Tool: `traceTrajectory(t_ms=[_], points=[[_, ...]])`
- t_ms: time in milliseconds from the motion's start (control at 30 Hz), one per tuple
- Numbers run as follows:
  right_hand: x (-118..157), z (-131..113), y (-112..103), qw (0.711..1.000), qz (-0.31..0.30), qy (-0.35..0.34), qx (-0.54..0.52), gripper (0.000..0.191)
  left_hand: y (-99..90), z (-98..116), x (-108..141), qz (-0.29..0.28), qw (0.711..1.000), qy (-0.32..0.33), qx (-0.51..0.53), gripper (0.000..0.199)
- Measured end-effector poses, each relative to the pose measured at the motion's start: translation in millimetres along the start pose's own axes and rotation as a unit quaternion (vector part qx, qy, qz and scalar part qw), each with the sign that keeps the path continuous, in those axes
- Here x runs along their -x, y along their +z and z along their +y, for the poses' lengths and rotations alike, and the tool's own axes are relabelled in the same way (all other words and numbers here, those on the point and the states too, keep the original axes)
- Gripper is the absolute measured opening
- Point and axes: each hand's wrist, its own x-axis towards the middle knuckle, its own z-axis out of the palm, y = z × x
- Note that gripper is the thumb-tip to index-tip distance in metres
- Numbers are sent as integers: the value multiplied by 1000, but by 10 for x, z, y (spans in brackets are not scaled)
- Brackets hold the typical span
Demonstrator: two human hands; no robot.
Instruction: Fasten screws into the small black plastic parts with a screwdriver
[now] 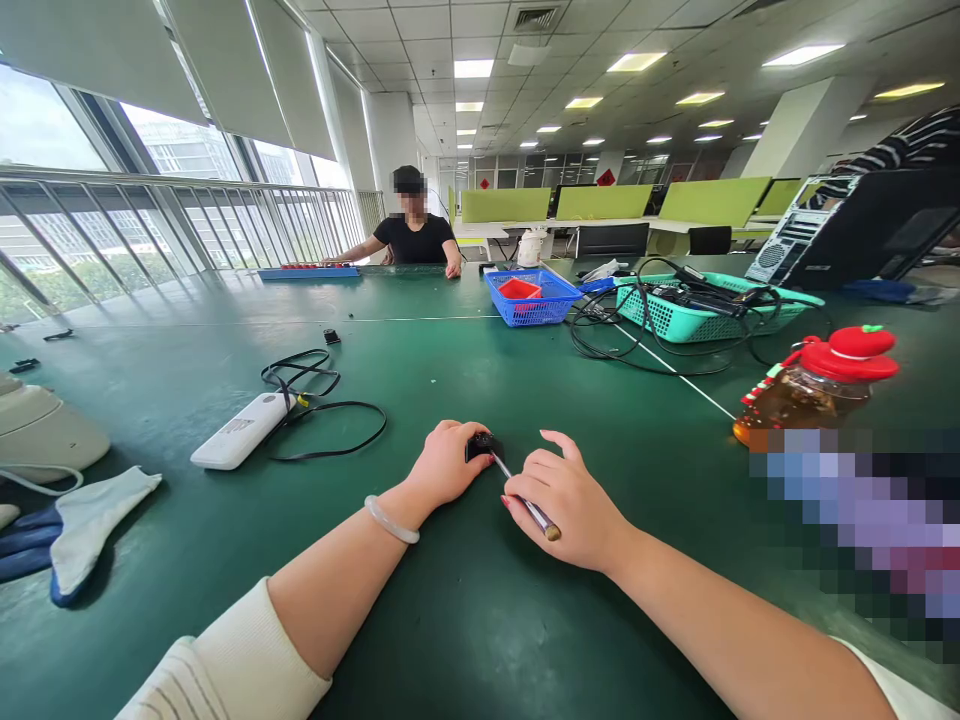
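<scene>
My left hand (442, 465) is closed around a small black object (480, 447) that rests at the green tabletop; fingers hide part of it, so its kind is unclear. A slim silver screwdriver-like tool (536, 514) with a blunt tan end is pinched between the thumb and fingers of my right hand (562, 500). Its thin tip reaches the near side of the black piece, beside my left fingertips. The right little finger sticks up, away from the tool. A pale bangle (391, 521) circles my left wrist.
On the green table (420, 640) lie a white power bank-like box (244, 432) with a black cord, and a blue-white glove (97, 530). Blue (536, 305) and teal (675, 318) baskets, cables and a red-lidded jar (817, 385) stand right. A person (415, 238) sits opposite.
</scene>
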Motion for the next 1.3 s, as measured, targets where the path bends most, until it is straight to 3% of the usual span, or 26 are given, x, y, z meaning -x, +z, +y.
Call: traceTrajectory(t_ms=[167, 600, 1067, 1300], points=[[13, 8, 7, 1000, -20, 8, -15, 16, -1, -1, -1, -2, 1000, 4, 1, 29], [7, 27, 20, 998, 17, 51, -15, 16, 8, -3, -4, 3, 1000, -8, -2, 38], [-12, 126, 52, 984, 23, 159, -76, 12, 4, -32, 5, -2, 1000, 15, -9, 37], [-8, 151, 76, 960, 45, 241, -138, 15, -13, -6, 14, -10, 1000, 28, -5, 34]])
